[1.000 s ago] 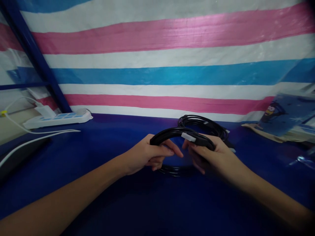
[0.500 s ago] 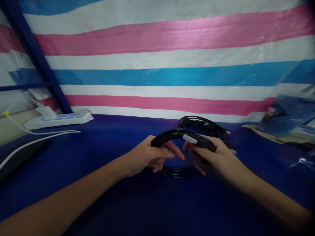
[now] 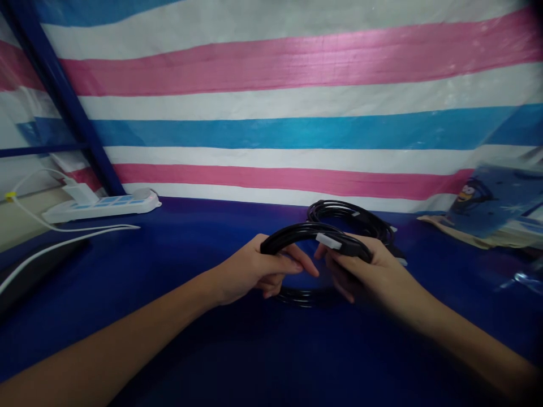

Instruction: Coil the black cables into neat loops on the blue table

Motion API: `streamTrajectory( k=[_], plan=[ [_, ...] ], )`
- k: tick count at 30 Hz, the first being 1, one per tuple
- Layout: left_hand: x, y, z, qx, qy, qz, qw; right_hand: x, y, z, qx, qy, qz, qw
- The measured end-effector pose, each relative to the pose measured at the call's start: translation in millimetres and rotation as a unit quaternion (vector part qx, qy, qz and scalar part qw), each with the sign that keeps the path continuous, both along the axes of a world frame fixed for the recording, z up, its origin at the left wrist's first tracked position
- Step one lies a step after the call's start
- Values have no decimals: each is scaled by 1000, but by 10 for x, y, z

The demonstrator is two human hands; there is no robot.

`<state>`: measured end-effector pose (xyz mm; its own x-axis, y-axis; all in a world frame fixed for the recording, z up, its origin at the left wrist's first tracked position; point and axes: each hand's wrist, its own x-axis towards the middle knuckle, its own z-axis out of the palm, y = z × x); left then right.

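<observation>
A coiled black cable (image 3: 303, 230) is held between my two hands above the dark blue tabletop (image 3: 237, 350). My left hand (image 3: 265, 265) is closed around the left side of the coil, its thumb in front and its index finger reaching into the loop. On the right side, my right hand (image 3: 360, 263) grips the coil near a light-coloured connector end (image 3: 328, 241). The coil's lower strands show below the hands, near the table. Parts of the right fingers are in shadow. Just behind my right hand lies a second black cable coil (image 3: 339, 206), partly hidden by it.
A white power strip (image 3: 106, 206) with a plugged-in adapter (image 3: 80, 193) and white cable (image 3: 76, 230) lies at the back left, a flat black object (image 3: 38, 271) before it. A blue printed package (image 3: 492, 200) stands at right. A striped sheet (image 3: 271, 133) hangs behind.
</observation>
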<state>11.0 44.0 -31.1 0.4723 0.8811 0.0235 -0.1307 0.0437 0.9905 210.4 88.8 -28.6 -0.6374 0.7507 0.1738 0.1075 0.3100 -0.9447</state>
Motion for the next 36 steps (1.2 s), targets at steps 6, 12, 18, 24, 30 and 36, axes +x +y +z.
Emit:
streamTrajectory(
  k=[6,12,18,24,30,36],
  plan=[
    [22,-7,-15,14,1,11,1000,-2,-1,-8,13,1,-1,1000],
    [121,-103,-24,255,34,234,938,-24,-57,18,160,-38,-93,982],
    [183,-148,35,354,137,234,895,11,-29,51,253,-62,-91,961],
    [222,-175,109,289,63,197,935,53,-46,129,311,-78,-58,945],
    [235,-219,144,97,-59,91,989,20,-30,110,229,-86,-74,967],
    [249,-182,140,47,-97,127,986,66,31,97,304,-135,-124,935]
  ],
)
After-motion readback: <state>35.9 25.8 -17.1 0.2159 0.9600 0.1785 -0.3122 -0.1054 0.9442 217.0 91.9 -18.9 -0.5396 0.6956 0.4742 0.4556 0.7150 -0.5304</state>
